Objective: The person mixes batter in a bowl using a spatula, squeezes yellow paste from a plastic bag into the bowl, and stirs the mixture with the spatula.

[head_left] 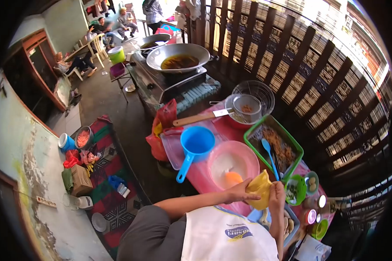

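Note:
Both of my hands hold a broad yellow thing (260, 190) with a soft, folded look, in front of the apron; its kind is unclear. My left hand (241, 192) grips its left side, and my right hand (276, 196) pinches its right edge. Just beyond my left hand stands a pink bowl (253, 157) with white liquid and an orange round thing (233, 179) in it. Below my hands, partly hidden by my right forearm, is a blue tray (295, 229) with pale, long pieces that look like bananas.
A blue dipper (197, 141) stands left of the pink bowl. A green tray (297, 145) holds brown crumbs and a blue spoon (268, 150). Farther off, a wok (196, 51) of dark oil sits on a stove (170, 85). A wooden slat fence (287, 61) borders the right. Several people sit far back.

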Action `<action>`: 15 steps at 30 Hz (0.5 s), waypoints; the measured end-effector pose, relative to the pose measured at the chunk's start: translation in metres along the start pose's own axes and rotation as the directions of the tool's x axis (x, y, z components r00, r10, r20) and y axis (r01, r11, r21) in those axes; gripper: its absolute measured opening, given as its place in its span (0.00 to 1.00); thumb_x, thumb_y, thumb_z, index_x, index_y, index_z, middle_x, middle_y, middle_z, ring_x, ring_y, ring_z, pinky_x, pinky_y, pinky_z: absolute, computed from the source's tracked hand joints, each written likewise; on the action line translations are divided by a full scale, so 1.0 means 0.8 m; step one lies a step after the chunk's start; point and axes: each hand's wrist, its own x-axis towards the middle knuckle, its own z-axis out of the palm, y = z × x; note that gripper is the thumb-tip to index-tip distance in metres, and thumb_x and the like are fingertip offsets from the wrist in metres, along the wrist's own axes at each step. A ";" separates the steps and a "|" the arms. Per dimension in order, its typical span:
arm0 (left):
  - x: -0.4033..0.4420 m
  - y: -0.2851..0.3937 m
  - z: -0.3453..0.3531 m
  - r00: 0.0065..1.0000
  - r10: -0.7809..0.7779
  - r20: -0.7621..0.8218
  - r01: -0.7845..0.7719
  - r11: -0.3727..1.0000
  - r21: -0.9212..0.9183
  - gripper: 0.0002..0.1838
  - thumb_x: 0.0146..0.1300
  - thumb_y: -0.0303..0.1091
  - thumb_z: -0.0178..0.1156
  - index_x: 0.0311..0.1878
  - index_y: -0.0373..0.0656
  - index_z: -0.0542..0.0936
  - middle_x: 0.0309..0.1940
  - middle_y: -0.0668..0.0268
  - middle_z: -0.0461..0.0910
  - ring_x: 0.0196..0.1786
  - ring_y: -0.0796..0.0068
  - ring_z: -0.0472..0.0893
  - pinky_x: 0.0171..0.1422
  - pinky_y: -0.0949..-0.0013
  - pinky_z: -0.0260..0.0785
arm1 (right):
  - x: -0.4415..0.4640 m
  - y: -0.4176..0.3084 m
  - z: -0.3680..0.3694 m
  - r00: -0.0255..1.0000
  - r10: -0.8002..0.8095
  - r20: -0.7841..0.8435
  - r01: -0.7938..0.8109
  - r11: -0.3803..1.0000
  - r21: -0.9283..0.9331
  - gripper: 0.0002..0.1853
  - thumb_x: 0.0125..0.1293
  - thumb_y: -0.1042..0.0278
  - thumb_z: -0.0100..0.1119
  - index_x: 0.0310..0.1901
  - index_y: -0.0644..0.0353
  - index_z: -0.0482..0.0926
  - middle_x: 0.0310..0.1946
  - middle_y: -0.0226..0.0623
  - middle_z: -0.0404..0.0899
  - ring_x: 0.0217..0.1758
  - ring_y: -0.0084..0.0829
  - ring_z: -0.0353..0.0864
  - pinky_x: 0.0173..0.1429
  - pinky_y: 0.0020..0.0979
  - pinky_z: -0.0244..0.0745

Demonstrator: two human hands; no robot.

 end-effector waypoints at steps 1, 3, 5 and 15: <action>-0.004 -0.002 -0.008 0.999 -0.012 -0.044 0.012 1.000 0.001 0.38 0.51 0.46 0.64 0.61 0.46 0.56 0.51 0.66 0.67 0.51 0.73 0.71 0.42 0.69 0.73 | 0.003 -0.007 0.013 0.998 -0.068 0.017 0.068 0.997 -0.023 0.08 0.65 0.68 0.43 0.32 0.62 0.68 0.28 0.33 0.65 0.32 0.23 0.63 0.37 0.24 0.61; -0.015 0.001 -0.023 0.995 -0.009 -0.095 0.007 1.000 -0.024 0.38 0.51 0.49 0.63 0.61 0.46 0.57 0.51 0.64 0.67 0.51 0.70 0.71 0.40 0.67 0.74 | 0.005 -0.018 0.041 0.996 -0.043 0.081 0.035 0.994 0.102 0.10 0.67 0.62 0.43 0.36 0.61 0.67 0.31 0.31 0.66 0.35 0.19 0.62 0.41 0.21 0.61; -0.022 -0.005 -0.034 0.988 0.011 -0.154 -0.015 1.000 -0.024 0.38 0.51 0.53 0.61 0.60 0.44 0.58 0.50 0.61 0.68 0.49 0.70 0.72 0.38 0.66 0.75 | 0.004 -0.038 0.060 0.992 0.041 0.117 -0.062 0.981 0.182 0.17 0.64 0.54 0.48 0.42 0.62 0.65 0.33 0.34 0.70 0.38 0.21 0.66 0.42 0.23 0.63; -0.018 -0.068 -0.102 0.946 0.139 -0.292 -0.085 0.978 0.190 0.31 0.57 0.51 0.55 0.58 0.43 0.60 0.48 0.65 0.70 0.48 0.78 0.70 0.49 0.72 0.67 | 0.012 -0.058 0.121 0.950 0.142 0.279 -0.239 0.904 0.355 0.21 0.51 0.68 0.65 0.45 0.69 0.72 0.34 0.38 0.78 0.35 0.25 0.76 0.39 0.26 0.71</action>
